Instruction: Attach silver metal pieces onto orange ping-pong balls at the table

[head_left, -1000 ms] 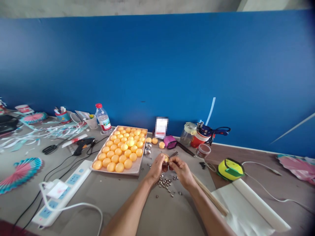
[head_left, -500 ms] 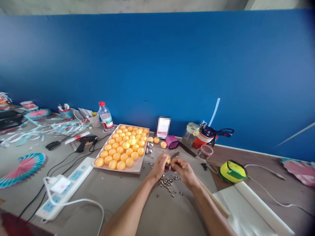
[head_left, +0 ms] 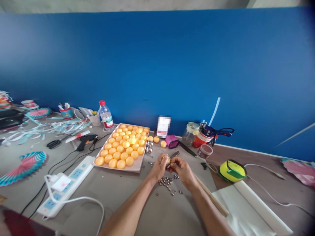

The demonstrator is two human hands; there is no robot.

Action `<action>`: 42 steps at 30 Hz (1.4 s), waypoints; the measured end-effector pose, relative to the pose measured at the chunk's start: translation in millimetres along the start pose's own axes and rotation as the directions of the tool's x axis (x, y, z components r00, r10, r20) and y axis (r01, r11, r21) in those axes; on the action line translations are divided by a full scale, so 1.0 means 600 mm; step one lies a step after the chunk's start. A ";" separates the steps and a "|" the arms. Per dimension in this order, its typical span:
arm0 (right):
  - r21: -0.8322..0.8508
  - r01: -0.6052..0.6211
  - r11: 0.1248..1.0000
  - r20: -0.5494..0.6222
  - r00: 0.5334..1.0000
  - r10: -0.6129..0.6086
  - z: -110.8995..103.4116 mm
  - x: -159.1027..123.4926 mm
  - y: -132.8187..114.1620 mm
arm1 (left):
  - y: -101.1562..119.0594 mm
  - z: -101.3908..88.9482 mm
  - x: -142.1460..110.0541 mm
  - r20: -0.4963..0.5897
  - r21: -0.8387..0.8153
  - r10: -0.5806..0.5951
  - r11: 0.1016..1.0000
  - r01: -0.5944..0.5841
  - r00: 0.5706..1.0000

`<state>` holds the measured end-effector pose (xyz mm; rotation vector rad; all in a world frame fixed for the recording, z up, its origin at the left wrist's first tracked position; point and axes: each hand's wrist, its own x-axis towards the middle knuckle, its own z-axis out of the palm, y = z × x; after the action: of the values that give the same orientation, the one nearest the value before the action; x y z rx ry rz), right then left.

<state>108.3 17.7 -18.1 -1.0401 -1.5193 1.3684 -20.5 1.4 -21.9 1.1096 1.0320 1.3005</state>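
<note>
My left hand (head_left: pixel 159 167) is closed around an orange ping-pong ball (head_left: pixel 167 159), whose upper side shows between the fingers. My right hand (head_left: pixel 181 168) meets it from the right, with thumb and fingers pinched together against the ball; whatever they hold is too small to make out. Just beyond the right fingers lies a flat metal strip (head_left: pixel 175 154). Beneath both hands, small shiny metal beads (head_left: pixel 166 182) are scattered on the grey table. More orange balls (head_left: pixel 163 144) and a shiny silver clump (head_left: pixel 149 147) sit farther back.
A shallow box (head_left: pixel 134 167) full of orange balls stands to the left. Beyond it are a water bottle (head_left: pixel 107 119), a glue gun (head_left: pixel 86 141), scissors (head_left: pixel 53 143) and a power strip (head_left: pixel 66 190). Rightward are a jar (head_left: pixel 190 135), a red cup (head_left: pixel 199 141) and a yellow-green tape measure-like object (head_left: pixel 231 171).
Both hands stay together at the ball, with only small finger shifts. The right fingers have moved slightly closer to the ball's lower side.
</note>
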 end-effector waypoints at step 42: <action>-0.350 0.066 0.934 -0.133 0.984 -0.119 -0.065 0.014 0.037 | 0.017 -0.025 0.019 0.058 -0.656 -0.118 0.744 0.127 0.991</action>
<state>143.4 39.4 -36.9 -1.2387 -1.7057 0.9519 -37.1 12.6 -14.3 0.4894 0.5340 1.3889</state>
